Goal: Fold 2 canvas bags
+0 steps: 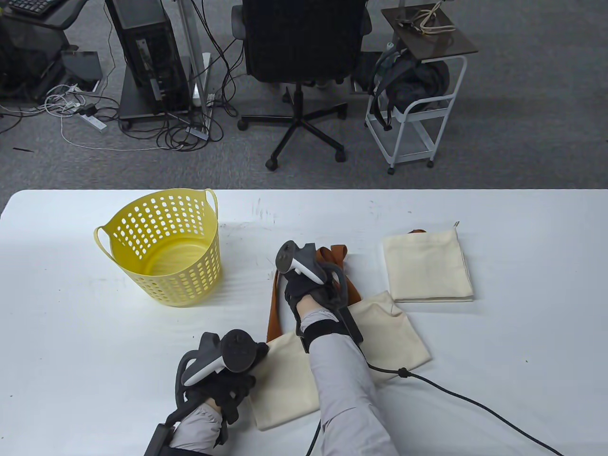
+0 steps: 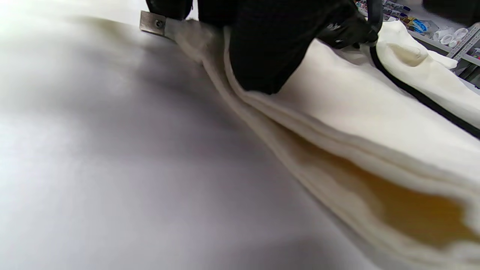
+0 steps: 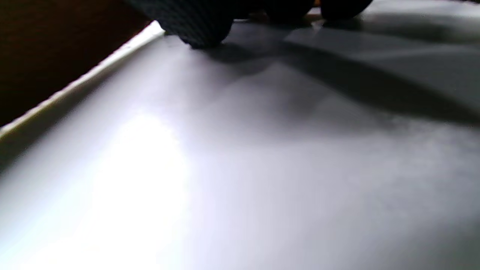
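An unfolded cream canvas bag [image 1: 394,332] with brown straps [image 1: 273,313] lies at the table's middle front. My left hand [image 1: 232,389] grips its left edge; in the left wrist view my gloved fingers [image 2: 262,56] bear down on the layered cream fabric [image 2: 356,123]. My right hand [image 1: 308,285] reaches forward over the straps. In the right wrist view its fingertips [image 3: 202,26] touch the table beside a brown strap [image 3: 45,48], and whether they pinch it is hidden. A second cream bag [image 1: 427,266] lies folded flat at the right.
A yellow perforated basket [image 1: 166,285] stands upright at the left of the white table [image 1: 522,332]. A black cable [image 1: 451,394] runs from my right wrist across the table to the front right. Beyond the far edge are an office chair and a cart.
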`<state>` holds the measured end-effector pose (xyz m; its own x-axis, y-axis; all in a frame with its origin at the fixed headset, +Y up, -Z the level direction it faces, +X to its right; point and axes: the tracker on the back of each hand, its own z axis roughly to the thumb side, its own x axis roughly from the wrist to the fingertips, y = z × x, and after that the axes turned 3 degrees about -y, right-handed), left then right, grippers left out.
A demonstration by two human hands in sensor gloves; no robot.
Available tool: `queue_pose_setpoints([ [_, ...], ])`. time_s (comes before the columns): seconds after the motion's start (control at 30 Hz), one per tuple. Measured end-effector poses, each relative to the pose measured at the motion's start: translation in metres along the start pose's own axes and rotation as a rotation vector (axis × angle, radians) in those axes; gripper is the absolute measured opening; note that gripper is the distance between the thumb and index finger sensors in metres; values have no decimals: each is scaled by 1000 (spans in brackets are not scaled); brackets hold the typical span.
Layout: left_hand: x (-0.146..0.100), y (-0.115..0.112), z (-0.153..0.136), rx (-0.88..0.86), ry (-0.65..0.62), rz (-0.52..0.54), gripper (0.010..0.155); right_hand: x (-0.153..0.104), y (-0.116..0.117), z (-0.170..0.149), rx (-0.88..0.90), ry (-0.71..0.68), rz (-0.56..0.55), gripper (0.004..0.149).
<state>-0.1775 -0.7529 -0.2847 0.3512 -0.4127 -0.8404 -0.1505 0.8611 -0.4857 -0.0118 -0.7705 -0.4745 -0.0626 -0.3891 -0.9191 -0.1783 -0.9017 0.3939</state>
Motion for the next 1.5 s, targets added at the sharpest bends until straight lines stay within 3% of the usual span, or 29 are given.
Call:
queue_pose_setpoints([
  [0.1, 0, 0, 0, -4, 4, 4, 70, 0, -8, -11, 95, -68, 170, 64],
  [0.13, 0, 0, 0, -9, 3, 4, 70, -3, -16, -16, 162, -108, 299, 61],
  [0.17, 0, 0, 0, -12, 3, 5, 70, -10, -29, -20, 239, -123, 318, 56],
  [0.2, 0, 0, 0, -14, 4, 6, 70, -16, -40, -22, 268, -132, 239, 51],
  [0.23, 0, 0, 0, -15, 5, 6, 70, -26, -56, -28, 320, -153, 56, 49],
  [0.3, 0, 0, 0, -9, 7, 7, 70, -43, -86, -44, 462, -171, -191, 46],
  [0.4, 0, 0, 0, -6, 7, 7, 70, -56, -102, -71, 546, -45, -303, 54],
  [0.47, 0, 0, 0, -8, 8, 7, 70, -59, -98, -84, 496, 92, -241, 64],
  [0.53, 0, 0, 0, -10, 9, 6, 70, -57, -82, -96, 412, 128, -178, 70],
  [0.73, 0, 0, 0, -15, 8, 6, 70, -43, -31, -89, 363, 118, -48, 76],
  [0.87, 0, 0, -1, -28, 8, 5, 70, -38, -19, -68, 227, 83, -82, 61],
  [0.97, 0, 0, -2, -33, 9, 4, 70, -39, -16, -51, 108, 58, -138, 40],
  [1.1, 0, 0, -3, -40, 13, 4, 70, -42, -16, -35, 31, 39, -145, 39],
  [1.17, 0, 0, -3, -41, 13, 4, 70, -44, -18, -31, 33, 46, -69, 49],
  [1.3, 0, 1, -3, -40, 13, 4, 70, -45, -22, -22, 152, 76, 173, 92],
  [1.5, 1, 1, -3, -40, 13, 4, 70, -42, -18, 2, 91, 123, 319, 114],
])
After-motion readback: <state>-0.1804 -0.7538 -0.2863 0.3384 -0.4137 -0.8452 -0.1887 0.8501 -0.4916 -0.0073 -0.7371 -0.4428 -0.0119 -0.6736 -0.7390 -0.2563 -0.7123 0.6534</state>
